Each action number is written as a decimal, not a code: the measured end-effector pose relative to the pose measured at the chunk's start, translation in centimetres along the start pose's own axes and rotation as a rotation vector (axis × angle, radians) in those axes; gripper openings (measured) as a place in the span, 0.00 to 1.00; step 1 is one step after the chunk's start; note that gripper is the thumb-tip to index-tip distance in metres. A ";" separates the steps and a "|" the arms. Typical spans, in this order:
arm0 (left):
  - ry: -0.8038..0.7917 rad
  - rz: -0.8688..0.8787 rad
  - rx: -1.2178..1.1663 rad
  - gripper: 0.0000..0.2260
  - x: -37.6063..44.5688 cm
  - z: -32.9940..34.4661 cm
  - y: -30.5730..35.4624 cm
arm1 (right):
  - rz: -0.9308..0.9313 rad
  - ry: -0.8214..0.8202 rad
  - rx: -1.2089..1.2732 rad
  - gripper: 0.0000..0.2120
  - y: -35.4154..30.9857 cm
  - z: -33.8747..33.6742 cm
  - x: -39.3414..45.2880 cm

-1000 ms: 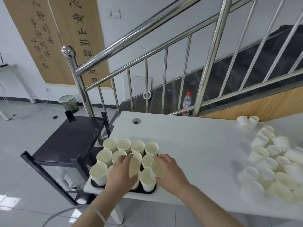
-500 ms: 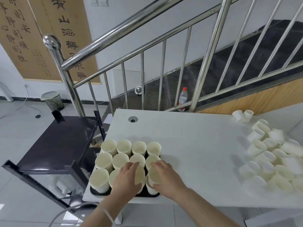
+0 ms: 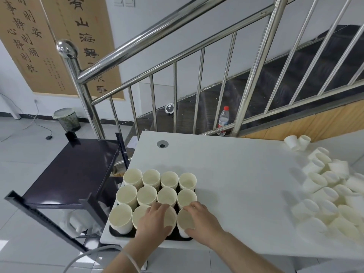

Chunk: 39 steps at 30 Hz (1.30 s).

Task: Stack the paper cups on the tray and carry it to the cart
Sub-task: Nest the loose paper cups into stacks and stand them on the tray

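Person: two bare forearms and hands, seen from above

Left hand (image 3: 155,220) and right hand (image 3: 202,220) ungloved; no sleeves in view on either forearm; thin pale band (image 3: 131,260) round the left wrist; pale grey cable (image 3: 86,255) curving beside the left forearm; no rings or watch seen.

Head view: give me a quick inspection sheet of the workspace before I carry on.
Surface: white table, tray at its near left corner.
Job's things: black tray holds twelve cup stacks in three rows of four; dark cart stands left of the table.
Clutter: loose cups heaped at the table's right.
Grippers: left hand grips a front-row cup; right hand grips the front right cup.
Cables: white cable near the left wrist; cord on the floor.
Surroundings: stair railing, bottle, bin.
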<state>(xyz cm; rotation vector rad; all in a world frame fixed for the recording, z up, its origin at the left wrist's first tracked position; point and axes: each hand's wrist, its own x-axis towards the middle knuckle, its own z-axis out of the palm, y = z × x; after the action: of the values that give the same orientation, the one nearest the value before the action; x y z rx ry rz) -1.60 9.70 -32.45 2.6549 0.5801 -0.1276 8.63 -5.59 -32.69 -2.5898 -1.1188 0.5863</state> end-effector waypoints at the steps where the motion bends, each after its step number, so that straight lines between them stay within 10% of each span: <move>1: 0.002 -0.003 0.004 0.27 0.1 0.0 -0.1 | -0.001 0.000 -0.002 0.31 0.0 0.1 0.1; 19: 0.150 0.054 -0.057 0.23 0.4 -0.2 5.8 | -0.057 0.164 0.055 0.30 3.1 -2.8 -2.5; 39: 0.069 0.292 -0.135 0.21 2.8 7.9 31.6 | 0.261 0.476 0.120 0.24 27.5 -11.3 -18.2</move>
<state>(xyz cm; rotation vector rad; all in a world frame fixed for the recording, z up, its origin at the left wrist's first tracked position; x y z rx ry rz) 14.18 -18.67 -28.13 2.5856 0.2078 0.0866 19.98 -38.33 -28.60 -2.5868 -0.5827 0.0656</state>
